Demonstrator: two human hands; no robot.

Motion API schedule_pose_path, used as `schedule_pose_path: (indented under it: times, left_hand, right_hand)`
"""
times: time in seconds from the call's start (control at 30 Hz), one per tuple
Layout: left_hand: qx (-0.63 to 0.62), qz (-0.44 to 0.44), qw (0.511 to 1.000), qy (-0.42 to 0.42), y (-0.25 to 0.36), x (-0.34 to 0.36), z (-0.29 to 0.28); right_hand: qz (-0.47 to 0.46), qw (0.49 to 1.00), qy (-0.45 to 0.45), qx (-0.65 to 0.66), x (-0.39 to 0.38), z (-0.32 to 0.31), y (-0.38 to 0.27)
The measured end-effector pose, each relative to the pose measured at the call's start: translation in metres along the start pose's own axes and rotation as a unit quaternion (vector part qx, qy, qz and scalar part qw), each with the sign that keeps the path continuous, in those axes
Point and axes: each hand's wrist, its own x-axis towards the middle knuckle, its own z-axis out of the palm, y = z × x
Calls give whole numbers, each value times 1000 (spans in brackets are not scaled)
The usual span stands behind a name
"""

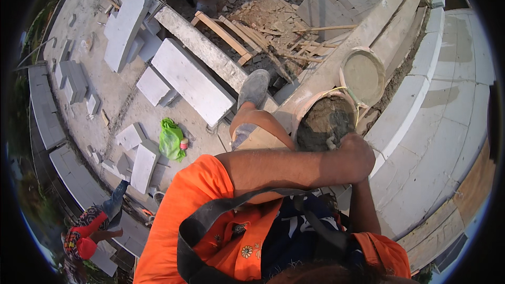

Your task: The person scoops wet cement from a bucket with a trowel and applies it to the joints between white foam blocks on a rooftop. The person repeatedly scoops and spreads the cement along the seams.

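A round bucket (pixel 301 106) with a yellowish handle holds wet grey mortar (pixel 322 126) in front of me on the right. My left forearm reaches across my body to it. At the bucket's near rim is my left hand (pixel 353 150), bent at the wrist and curled inward. Its fingers, by the mortar, look grey and closed; what they grip is too unclear to name. My right forearm (pixel 364 208) comes up beneath the left one, and the right hand is hidden there. A second bucket (pixel 363 80), filled with a smooth greyish-tan mix, stands just beyond.
My grey shoe (pixel 254 88) rests beside a long pale block (pixel 192 81). Smaller blocks (pixel 144 165) and a green plastic bag (pixel 171 139) lie left. Below, past a wall edge, are timber (pixel 223 37) and rubble (pixel 268 16). A curved block wall (pixel 415 110) runs right. Another person (pixel 87 234) is lower left.
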Motion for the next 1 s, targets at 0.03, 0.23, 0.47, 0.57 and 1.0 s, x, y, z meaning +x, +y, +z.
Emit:
schedule_pose_path:
  times: [0.03,0.23,0.47,0.57,1.0]
  left_hand:
    - [-3,-4,1000,5,0,-1,0]
    - [-8,-4,1000,3,-3,0,7]
    - [-7,0,1000,3,-6,-6,14]
    - [-17,-9,1000,13,-9,-10,12]
    - [-10,-10,1000,0,-4,-1,19]
  right_hand:
    - [-5,1000,8,5,2,5,5]
    - [20,998,0,64,-14,-10,-12]
    - [47,994,66,76,-17,35,12]
    - [38,996,58,58,-14,18,3]
    - [103,992,0,78,-15,-20,-22]
